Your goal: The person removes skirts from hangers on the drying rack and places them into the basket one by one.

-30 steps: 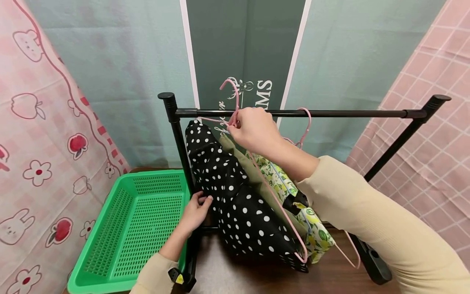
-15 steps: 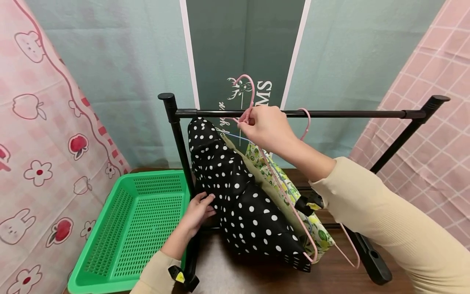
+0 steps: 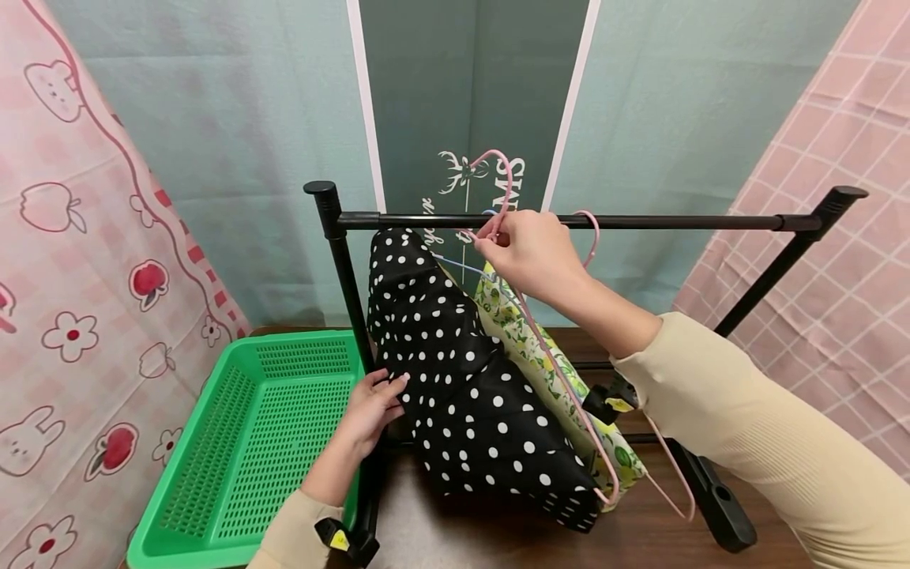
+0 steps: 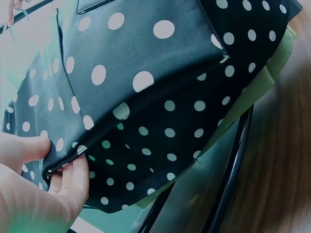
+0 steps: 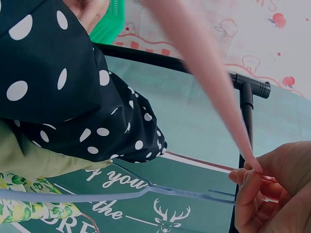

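My right hand [image 3: 533, 249] pinches a pink clothes hanger [image 3: 558, 367] at the base of its hook, which rises above the black rail [image 3: 682, 223]. A black garment with white polka dots [image 3: 455, 395] hangs from this hanger, covering its left arm, while its right arm is bare. Low on the garment, my left hand [image 3: 370, 411] pinches a fold; in the left wrist view its thumb [image 4: 36, 148] is on top and its fingers go underneath. Behind hang an olive-green cloth [image 5: 29, 153], a lemon-print cloth [image 3: 501, 308] and a blue hanger [image 5: 77, 196].
A green plastic basket [image 3: 213, 545] stands left of the rack, close by its left post [image 3: 347, 292]. Another pink hanger [image 3: 593, 237] hooks over the rail right of my right hand. The rack's right foot [image 3: 725, 506] rests on the brown wooden surface [image 3: 483, 545].
My right hand has shifted right along the rail with the pink hanger, and the polka-dot garment has swung slightly right with it. My left hand stays near the same spot on the fabric.
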Available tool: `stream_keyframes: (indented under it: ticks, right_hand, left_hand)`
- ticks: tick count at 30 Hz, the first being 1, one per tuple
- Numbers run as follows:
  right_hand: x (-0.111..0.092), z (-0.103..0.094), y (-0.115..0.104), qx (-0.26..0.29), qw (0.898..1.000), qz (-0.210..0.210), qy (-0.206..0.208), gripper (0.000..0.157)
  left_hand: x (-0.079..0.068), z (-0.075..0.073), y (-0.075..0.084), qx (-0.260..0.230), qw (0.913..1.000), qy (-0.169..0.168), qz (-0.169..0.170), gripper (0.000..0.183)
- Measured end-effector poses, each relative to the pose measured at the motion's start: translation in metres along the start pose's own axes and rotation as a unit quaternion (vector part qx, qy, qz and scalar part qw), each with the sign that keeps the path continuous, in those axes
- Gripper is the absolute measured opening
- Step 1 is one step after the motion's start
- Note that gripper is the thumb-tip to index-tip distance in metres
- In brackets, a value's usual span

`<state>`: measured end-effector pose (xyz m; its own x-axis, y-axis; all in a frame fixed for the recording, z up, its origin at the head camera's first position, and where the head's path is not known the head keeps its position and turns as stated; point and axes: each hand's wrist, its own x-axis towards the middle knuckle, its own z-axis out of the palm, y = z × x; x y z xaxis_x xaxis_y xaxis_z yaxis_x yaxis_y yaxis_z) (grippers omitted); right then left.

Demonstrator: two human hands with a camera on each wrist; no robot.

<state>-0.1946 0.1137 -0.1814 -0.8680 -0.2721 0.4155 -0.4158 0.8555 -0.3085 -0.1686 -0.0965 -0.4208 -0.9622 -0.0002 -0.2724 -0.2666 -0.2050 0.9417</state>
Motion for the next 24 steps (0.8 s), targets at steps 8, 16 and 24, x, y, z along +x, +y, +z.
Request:
stream_keyframes:
  ticks: [8,16,24]
  right_hand:
    - [-0.002,0.002,0.005,-0.009,1.0,-0.012,0.01,0.02]
    - [-0.003,0.004,0.013,-0.006,1.0,-0.023,0.02,0.022]
    - [-0.009,0.006,0.02,-0.01,0.999,-0.024,0.025,0.021]
  left_hand:
    - [-0.003,-0.004,0.009,-0.008,0.9997,-0.006,0.021,0.032]
    - [-0.013,-0.004,0.03,0.01,0.9991,-0.011,0.04,0.025]
    - [-0.027,-0.002,0.05,0.058,0.9953,-0.029,0.072,0.032]
